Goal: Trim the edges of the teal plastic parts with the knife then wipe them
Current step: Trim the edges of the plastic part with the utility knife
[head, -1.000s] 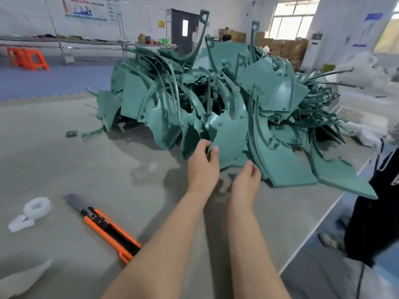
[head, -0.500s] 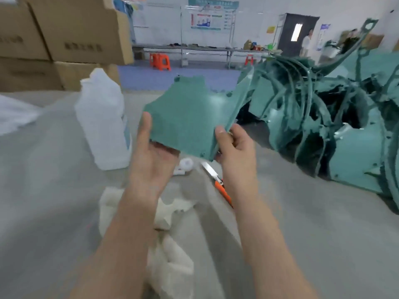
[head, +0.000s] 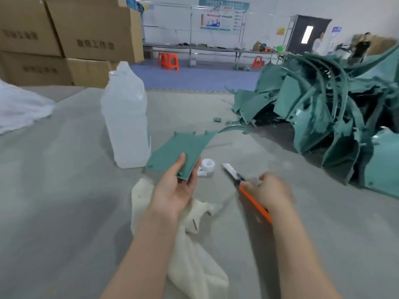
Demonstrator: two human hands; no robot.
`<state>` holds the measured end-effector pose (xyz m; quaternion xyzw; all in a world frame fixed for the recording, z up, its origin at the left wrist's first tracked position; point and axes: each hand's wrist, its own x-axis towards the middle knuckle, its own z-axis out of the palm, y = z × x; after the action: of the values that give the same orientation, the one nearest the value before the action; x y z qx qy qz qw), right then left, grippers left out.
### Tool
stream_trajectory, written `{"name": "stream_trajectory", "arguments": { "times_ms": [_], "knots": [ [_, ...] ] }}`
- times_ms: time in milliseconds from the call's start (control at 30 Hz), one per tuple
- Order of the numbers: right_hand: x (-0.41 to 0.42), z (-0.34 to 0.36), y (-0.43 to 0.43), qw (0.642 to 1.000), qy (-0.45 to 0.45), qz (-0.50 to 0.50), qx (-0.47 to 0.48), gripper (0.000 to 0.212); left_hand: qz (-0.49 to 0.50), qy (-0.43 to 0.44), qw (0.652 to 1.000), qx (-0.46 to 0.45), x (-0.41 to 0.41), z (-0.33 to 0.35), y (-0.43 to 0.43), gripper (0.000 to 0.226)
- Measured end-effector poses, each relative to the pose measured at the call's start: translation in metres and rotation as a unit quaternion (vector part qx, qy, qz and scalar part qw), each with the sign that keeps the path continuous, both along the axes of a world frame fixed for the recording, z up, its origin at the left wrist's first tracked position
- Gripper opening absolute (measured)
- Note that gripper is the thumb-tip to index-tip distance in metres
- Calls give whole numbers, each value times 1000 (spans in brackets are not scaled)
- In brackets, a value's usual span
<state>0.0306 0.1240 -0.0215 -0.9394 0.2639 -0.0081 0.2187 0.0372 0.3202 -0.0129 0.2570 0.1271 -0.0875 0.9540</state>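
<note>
Coming off the teal part (head: 179, 147), the right hand (head: 269, 192) is dropping to the knife (head: 257, 205), so the two-handed hold of half a second ago is giving way to a one-handed one. The part is tipping down from upright to nearly flat and is hanging above the table (head: 64, 190), just in front of the bottle (head: 125, 117). The left hand (head: 172, 188) is carrying it alone by the near corner, thumb lying on top and fingers curling underneath in a pinch. Little tabs are sticking up along its far edge, and I am reading those as the flash to be trimmed.

Over at the knife, the right hand is smearing with motion, but its fingers are looking curled round the orange handle, with the blade already extended and pointing away toward the tape roll (head: 207, 164). A thin shadow beside it is suggesting that the knife is leaving the table.

So the picking is done and the trimming is about to start; no cut is under way yet.

Below both wrists the cloth (head: 194, 255) is lying crumpled, waiting for the wipe. Well off to the right, the pile of teal parts (head: 323, 108) is sitting untrimmed, and cardboard boxes (head: 86, 29) are standing stacked at the far left.
</note>
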Motion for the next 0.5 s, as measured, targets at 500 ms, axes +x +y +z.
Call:
{"name": "stream_trajectory", "arguments": {
  "times_ms": [500],
  "knots": [
    [-5, 11, 0, 822, -349, -50, 447, 18, 39, -123, 989, 77, -4, -4, 12, 32]
  ]
}}
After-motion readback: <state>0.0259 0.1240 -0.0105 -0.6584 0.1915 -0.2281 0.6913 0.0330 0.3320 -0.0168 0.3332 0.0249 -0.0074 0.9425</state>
